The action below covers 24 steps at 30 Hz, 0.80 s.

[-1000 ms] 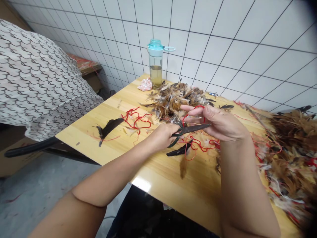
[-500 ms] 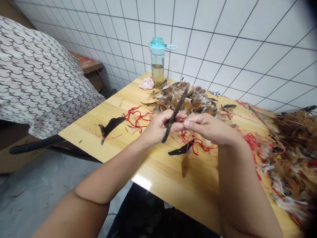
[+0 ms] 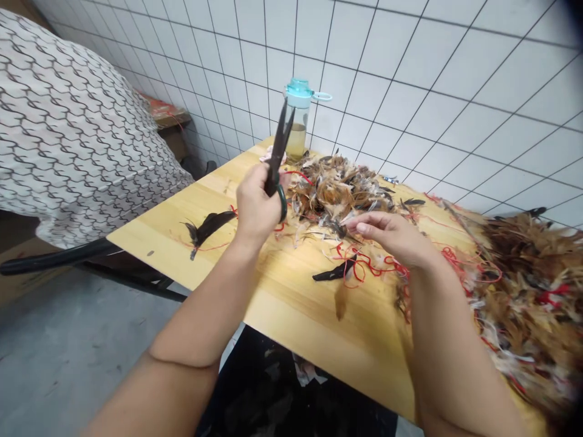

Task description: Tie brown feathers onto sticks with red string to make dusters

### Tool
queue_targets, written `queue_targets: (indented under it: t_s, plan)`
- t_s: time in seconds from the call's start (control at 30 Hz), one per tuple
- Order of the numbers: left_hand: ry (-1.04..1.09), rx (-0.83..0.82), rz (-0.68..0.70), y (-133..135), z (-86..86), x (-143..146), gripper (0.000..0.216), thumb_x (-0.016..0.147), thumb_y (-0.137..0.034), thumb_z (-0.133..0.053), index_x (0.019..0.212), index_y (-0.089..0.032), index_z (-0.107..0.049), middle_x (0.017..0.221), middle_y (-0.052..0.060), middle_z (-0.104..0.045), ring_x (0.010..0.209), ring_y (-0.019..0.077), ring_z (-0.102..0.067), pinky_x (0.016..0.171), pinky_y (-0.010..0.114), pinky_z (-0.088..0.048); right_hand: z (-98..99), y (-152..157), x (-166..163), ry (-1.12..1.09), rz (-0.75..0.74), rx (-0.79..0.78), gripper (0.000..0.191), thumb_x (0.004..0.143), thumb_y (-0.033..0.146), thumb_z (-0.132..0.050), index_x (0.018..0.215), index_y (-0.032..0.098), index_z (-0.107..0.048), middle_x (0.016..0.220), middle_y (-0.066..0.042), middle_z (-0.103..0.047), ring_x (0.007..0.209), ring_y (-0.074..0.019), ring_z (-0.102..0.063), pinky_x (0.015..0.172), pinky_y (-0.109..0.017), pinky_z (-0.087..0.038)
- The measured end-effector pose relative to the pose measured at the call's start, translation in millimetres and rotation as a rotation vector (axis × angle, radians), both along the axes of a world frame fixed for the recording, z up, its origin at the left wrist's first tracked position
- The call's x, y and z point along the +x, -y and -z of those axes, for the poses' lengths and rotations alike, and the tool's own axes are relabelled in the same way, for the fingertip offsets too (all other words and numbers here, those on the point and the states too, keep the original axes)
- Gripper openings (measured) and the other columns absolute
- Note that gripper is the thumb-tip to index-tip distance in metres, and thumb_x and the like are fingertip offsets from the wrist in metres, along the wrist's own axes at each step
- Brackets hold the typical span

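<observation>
My left hand (image 3: 260, 200) is closed around dark scissors (image 3: 276, 155) with a green handle, raised over the table with the blades slightly apart and pointing up. A red string (image 3: 298, 174) shows by its fingers. My right hand (image 3: 385, 230) has its fingertips and thumb drawn together at the near edge of a heap of brown, white and black feathers (image 3: 337, 188). A greyish feather tuft (image 3: 334, 226) meets those fingertips; whether they grip it is hard to see. Tangled red yarn (image 3: 359, 267) and a black feather (image 3: 334, 271) lie on the table below.
The wooden table (image 3: 291, 309) stands against a tiled wall (image 3: 396, 54). At the back is a drink bottle (image 3: 298, 118) with a turquoise lid. A larger feather pile (image 3: 542, 297) covers the right side. Patterned cloth (image 3: 86, 133) hangs at left, and another black feather (image 3: 212, 227) lies nearby.
My hands were together and have come apart. The left moved left and up with the scissors, whose blades now show parted. The right has shifted slightly, to the feather heap's edge.
</observation>
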<state>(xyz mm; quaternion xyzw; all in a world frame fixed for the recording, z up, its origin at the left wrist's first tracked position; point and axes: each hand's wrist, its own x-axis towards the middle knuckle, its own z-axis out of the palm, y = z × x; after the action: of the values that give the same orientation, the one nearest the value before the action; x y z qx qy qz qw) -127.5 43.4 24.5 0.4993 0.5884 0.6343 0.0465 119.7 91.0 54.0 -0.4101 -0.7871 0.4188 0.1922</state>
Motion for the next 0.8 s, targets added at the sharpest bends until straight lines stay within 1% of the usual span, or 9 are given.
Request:
queue_targets:
  t_s: [0.1, 0.23, 0.37, 0.47, 0.53, 0.6, 0.67, 0.73, 0.8]
  plan:
    - [-0.116, -0.008, -0.159, 2.1, -4.8, -19.1, 0.005, 0.079, -0.024, -0.059, 0.078, -0.02, -0.055, 0.081, 0.004, -0.056, 0.087, 0.0194, -0.055, 0.075, 0.03, -0.044, 16.8, 3.5, 26.6, 0.138, 0.15, 0.074, 0.028, 0.074, 0.042, -0.063, 0.085, 0.018, -0.07, 0.087, -0.006, -0.073, 0.081, -0.0196, -0.065, 0.078, -0.035, -0.049]
    - [-0.225, -0.102, -0.201, 2.1, -2.4, -34.5, 0.009, 0.074, -0.019, -0.06, 0.073, -0.021, -0.051, 0.081, 0.007, -0.054, 0.091, 0.0244, -0.055, 0.08, 0.035, -0.043, 47.2, 21.0, 60.8, 0.378, 0.307, 0.187, 0.019, 0.078, 0.031, -0.057, 0.08, 0.017, -0.069, 0.078, -0.005, -0.071, 0.073, -0.0185, -0.063, 0.069, -0.032, -0.047]
    - [-0.247, -0.111, -0.224, 0.9, 0.3, -34.2, 0.011, 0.073, -0.017, -0.06, 0.076, -0.021, -0.051, 0.088, 0.01, -0.053, 0.098, 0.0272, -0.053, 0.084, 0.037, -0.041, 73.5, 40.9, 72.8, 0.497, 0.272, 0.312, 0.022, 0.082, 0.029, -0.056, 0.096, 0.018, -0.069, 0.081, -0.005, -0.068, 0.073, -0.0173, -0.061, 0.068, -0.03, -0.046]
    - [-0.26, -0.068, -0.22, 0.2, 0.3, -25.1, 0.01, 0.075, -0.016, -0.059, 0.078, -0.02, -0.05, 0.091, 0.01, -0.052, 0.099, 0.027, -0.053, 0.084, 0.037, -0.041, 81.0, 50.1, 67.4, 0.625, 0.253, 0.46, 0.026, 0.086, 0.028, -0.054, 0.108, 0.022, -0.066, 0.094, -0.006, -0.067, 0.08, -0.0185, -0.061, 0.065, -0.028, -0.042]
    - [-0.306, -0.049, -0.214, -0.4, 0.8, -15.8, 0.009, 0.077, -0.016, -0.058, 0.077, -0.02, -0.05, 0.089, 0.01, -0.053, 0.096, 0.0257, -0.053, 0.082, 0.036, -0.041, 81.6, 53.8, 63.0, 0.71, 0.263, 0.562, 0.024, 0.09, 0.028, -0.048, 0.106, 0.023, -0.065, 0.097, -0.007, -0.066, 0.079, -0.0185, -0.06, 0.058, -0.027, -0.037]
    - [-0.362, -0.043, -0.18, -0.3, 1.8, -4.2, 0.009, 0.078, -0.016, -0.058, 0.075, -0.02, -0.05, 0.086, 0.008, -0.053, 0.09, 0.0237, -0.053, 0.08, 0.035, -0.04, 81.3, 56.5, 61.5, 0.764, 0.259, 0.645, 0.024, 0.093, 0.029, -0.044, 0.096, 0.023, -0.066, 0.091, -0.007, -0.064, 0.075, -0.0176, -0.059, 0.052, -0.027, -0.03]
    - [-0.404, -0.043, -0.097, 1.5, 2.9, 9.9, 0.011, 0.078, -0.017, -0.058, 0.072, -0.02, -0.049, 0.082, 0.007, -0.053, 0.085, 0.0214, -0.053, 0.076, 0.033, -0.04, 81.2, 58.5, 63.8, 0.768, 0.289, 0.695, 0.026, 0.094, 0.03, -0.041, 0.089, 0.022, -0.065, 0.084, -0.007, -0.062, 0.07, -0.0169, -0.056, 0.05, -0.027, -0.027]
    - [-0.421, -0.056, 0.041, 5.5, 4.2, 26.2, 0.014, 0.079, -0.019, -0.058, 0.069, -0.019, -0.049, 0.078, 0.005, -0.053, 0.079, 0.0186, -0.052, 0.071, 0.03, -0.04, 81.2, 59.8, 68.9, 0.686, 0.355, 0.701, 0.026, 0.094, 0.029, -0.04, 0.086, 0.021, -0.063, 0.084, -0.006, -0.06, 0.07, -0.0172, -0.056, 0.052, -0.028, -0.031]
    - [-0.415, -0.085, 0.234, 10.6, 6.8, 43.1, 0.017, 0.081, -0.023, -0.058, 0.068, -0.018, -0.048, 0.075, 0.003, -0.052, 0.072, 0.0154, -0.05, 0.065, 0.027, -0.039, 80.8, 60.3, 74.4, 0.52, 0.403, 0.678, 0.023, 0.093, 0.028, -0.041, 0.086, 0.02, -0.062, 0.084, -0.006, -0.06, 0.073, -0.0179, -0.056, 0.058, -0.029, -0.038]
